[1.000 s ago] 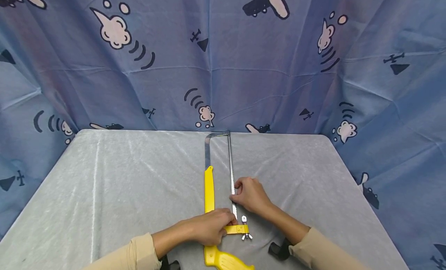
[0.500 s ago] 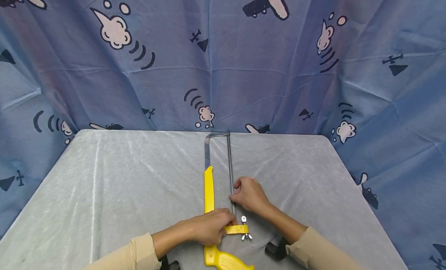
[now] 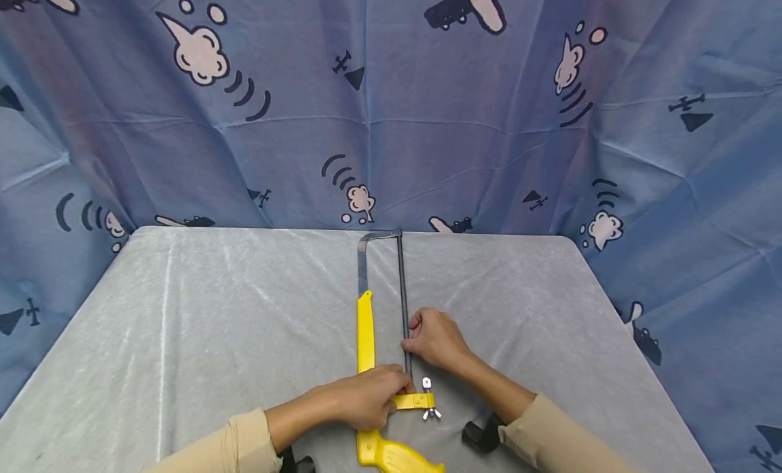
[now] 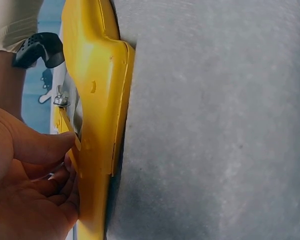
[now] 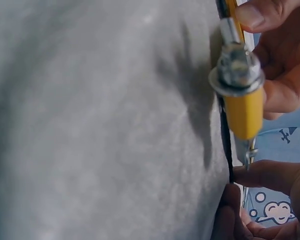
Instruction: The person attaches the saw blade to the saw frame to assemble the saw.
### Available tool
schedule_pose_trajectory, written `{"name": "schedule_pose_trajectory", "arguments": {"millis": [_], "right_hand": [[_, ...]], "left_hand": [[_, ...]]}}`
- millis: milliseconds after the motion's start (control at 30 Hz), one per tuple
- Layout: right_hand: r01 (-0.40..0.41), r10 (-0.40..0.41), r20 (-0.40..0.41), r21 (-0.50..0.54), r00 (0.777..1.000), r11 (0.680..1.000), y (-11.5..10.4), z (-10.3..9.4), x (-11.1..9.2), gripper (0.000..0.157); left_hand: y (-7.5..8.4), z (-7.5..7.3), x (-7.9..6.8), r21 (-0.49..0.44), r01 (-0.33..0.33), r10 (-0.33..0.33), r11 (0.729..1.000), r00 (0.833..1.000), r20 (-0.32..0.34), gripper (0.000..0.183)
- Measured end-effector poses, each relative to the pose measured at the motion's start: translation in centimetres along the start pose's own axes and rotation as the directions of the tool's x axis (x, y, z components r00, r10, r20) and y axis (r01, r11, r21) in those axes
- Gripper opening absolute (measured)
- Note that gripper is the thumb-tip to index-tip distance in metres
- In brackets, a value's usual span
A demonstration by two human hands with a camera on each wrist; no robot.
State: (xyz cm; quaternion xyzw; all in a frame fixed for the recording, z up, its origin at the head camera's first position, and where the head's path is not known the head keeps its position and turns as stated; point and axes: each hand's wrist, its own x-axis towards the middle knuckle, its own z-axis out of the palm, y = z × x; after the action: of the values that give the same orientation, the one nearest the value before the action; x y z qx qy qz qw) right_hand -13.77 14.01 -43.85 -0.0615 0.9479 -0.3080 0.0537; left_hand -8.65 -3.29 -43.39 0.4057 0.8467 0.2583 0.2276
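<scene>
One left grip [image 3: 374,395] pinching yellow bracket [image 3: 415,402], right grip [image 3: 436,336] pinching slim metal blade [image 3: 402,283], velvety cloth [image 3: 263,317]

A hacksaw [image 3: 365,330] with a yellow handle [image 3: 403,456] and bent steel frame [image 3: 363,262] is laid on the grey tabletop [image 3: 244,310], handle at the near end. Its thin dark blade [image 3: 402,276] is pinched by the right hand [image 3: 436,337]; the yellow cross arm [image 3: 414,401] (tipped with a metal wing nut [image 3: 431,414]) is held by the left hand [image 3: 369,395].
</scene>
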Motion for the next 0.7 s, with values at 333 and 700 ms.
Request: {"name": "schedule_pose_trajectory", "arguments": {"millis": [333, 700], "right_hand": [[-0.057, 0.052, 0.043, 0.127, 0.998, 0.99, -0.29, 0.16, 0.09, 0.024], [-0.121, 0.108, 0.064, 0.261, 0.992, 0.958, 0.26, 0.14, 0.46, 0.027]], "left_hand": [[-0.16, 0.06, 0.08, 0.003, 0.001, -0.001, 1.0, 1.0, 0.008, 0.03], [-0.16, 0.1, 0.01, 0.0, -0.005, 0.005, 1.0, 1.0, 0.003, 0.029]]}}
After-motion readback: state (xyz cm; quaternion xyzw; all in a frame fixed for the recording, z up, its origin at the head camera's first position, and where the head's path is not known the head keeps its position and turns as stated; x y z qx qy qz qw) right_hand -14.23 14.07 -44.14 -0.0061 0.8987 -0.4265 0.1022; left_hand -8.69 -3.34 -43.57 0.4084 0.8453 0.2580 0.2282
